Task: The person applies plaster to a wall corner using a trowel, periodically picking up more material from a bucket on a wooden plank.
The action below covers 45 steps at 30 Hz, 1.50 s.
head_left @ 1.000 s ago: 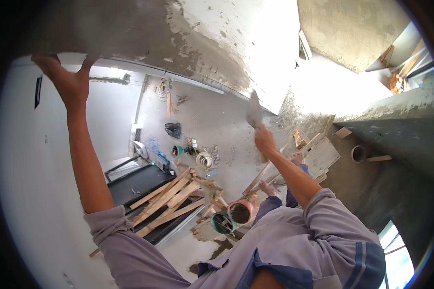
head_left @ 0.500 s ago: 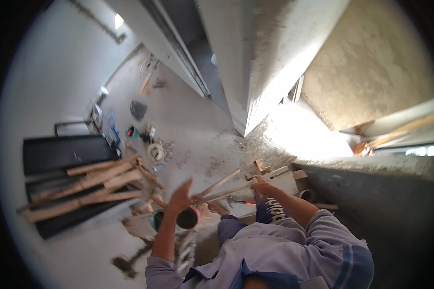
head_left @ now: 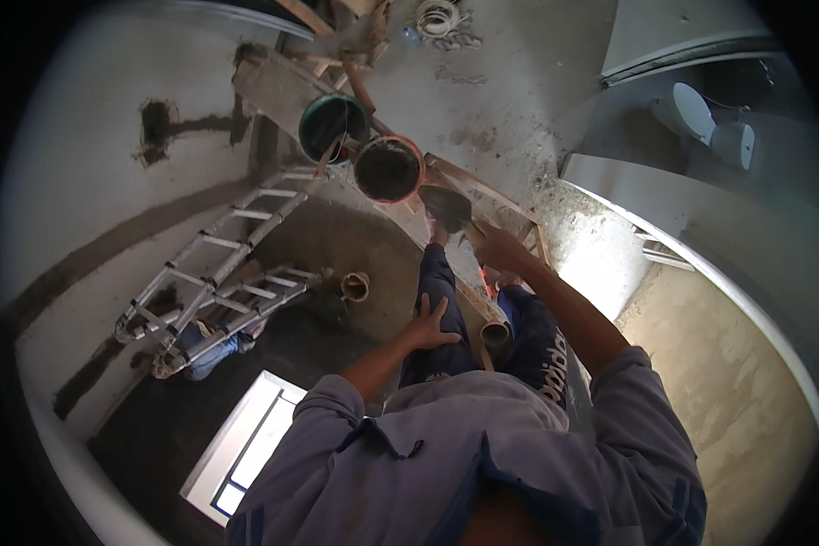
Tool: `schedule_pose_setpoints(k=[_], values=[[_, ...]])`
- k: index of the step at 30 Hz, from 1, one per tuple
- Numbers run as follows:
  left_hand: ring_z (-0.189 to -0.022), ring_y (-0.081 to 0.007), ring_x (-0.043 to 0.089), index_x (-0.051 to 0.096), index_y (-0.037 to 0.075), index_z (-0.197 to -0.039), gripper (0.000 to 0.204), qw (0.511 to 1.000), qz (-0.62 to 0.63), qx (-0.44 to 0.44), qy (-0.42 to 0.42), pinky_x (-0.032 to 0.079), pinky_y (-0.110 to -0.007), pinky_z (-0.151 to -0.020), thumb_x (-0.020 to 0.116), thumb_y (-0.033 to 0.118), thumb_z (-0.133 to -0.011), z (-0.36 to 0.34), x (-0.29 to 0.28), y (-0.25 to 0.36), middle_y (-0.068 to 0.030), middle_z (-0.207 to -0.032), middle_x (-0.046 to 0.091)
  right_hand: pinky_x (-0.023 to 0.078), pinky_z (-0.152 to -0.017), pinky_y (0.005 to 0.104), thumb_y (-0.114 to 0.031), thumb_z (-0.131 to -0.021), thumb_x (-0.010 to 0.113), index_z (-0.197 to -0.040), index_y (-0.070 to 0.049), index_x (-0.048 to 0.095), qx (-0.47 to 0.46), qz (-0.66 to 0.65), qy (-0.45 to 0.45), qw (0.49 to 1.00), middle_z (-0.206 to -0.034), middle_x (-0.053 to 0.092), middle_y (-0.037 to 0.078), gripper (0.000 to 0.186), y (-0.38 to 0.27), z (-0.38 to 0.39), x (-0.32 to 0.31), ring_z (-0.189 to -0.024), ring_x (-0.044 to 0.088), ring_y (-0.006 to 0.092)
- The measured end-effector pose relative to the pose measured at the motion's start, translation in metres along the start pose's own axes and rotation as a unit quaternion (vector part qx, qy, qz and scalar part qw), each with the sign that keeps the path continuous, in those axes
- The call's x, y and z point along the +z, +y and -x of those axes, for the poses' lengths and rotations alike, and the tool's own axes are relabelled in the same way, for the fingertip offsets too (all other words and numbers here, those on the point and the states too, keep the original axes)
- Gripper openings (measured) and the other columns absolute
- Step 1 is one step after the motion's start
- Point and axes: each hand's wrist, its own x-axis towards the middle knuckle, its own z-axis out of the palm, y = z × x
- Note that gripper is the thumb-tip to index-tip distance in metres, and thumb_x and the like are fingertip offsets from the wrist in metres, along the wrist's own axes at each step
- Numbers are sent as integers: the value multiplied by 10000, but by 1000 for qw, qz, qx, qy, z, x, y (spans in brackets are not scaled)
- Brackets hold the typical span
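Note:
My right hand (head_left: pixel 498 249) is closed around the handle of a trowel (head_left: pixel 447 208). The trowel's broad grey blade lies just beyond my foot, close to a red-rimmed bucket (head_left: pixel 419 153) with dark grey contents. Touching or nearly touching that one is a green bucket (head_left: pixel 305 134). My left hand (head_left: pixel 430 326) rests on my left thigh with its fingers spread, holding nothing. Both buckets stand on a raised plank platform (head_left: pixel 278 84), and my feet are on it too.
Left of the platform an aluminium ladder (head_left: pixel 198 273) leans at a slant. Far below it, another person (head_left: pixel 207 350) is partly visible. A short pipe (head_left: pixel 495 333) lies by my legs, and a round yellowish container (head_left: pixel 355 287) sits lower down. A toilet (head_left: pixel 733 146) shows at upper right.
The view has swung toward the left and down. My left hand has gone from beside the buckets to my thigh. My right hand now has the trowel close to the red-rimmed bucket.

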Motion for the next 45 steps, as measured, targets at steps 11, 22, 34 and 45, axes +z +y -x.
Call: schedule_pose_setpoints(k=[11, 22, 34, 45], values=[[-1433, -484, 276, 474, 232, -1477, 773, 987, 11, -40, 157, 376, -574, -1119, 767, 403, -783, -28, -37, -6, -122, -1617, 228, 494, -477, 479, -234, -949, 551, -1418, -150, 448, 150, -369, -55, 916, -938, 643, 230, 488, 18, -249, 156, -638, 647, 321], [-1419, -413, 344, 643, 137, -1308, 557, 972, 74, -2, 224, 331, -544, -1131, 742, 299, -784, -49, -46, -30, -133, -1512, 434, 479, -948, 519, -247, -929, 539, -1239, -36, 579, 69, 160, 164, 971, -1199, 601, 256, 377, 72, -306, 199, -1068, 629, 405], [-1427, -399, 345, 652, 120, -1277, 521, 956, 129, 8, 262, 323, -560, -1118, 744, 292, -794, -45, -51, -40, -127, -1511, 441, 487, -742, 497, -185, -828, 623, -978, -96, 684, -118, 517, 73, 845, -973, 605, 199, 185, 116, -349, 237, -886, 591, 344], [-1111, -350, 612, 627, 45, -1170, 339, 822, 206, -85, 524, 518, -445, -852, 516, 315, -998, -234, -331, -225, -138, -1167, 654, 488, -825, 414, -390, -1004, 552, -1538, -138, 298, 92, -237, -26, 967, -1347, 533, 168, 643, 131, -297, 174, -1076, 603, 269]])
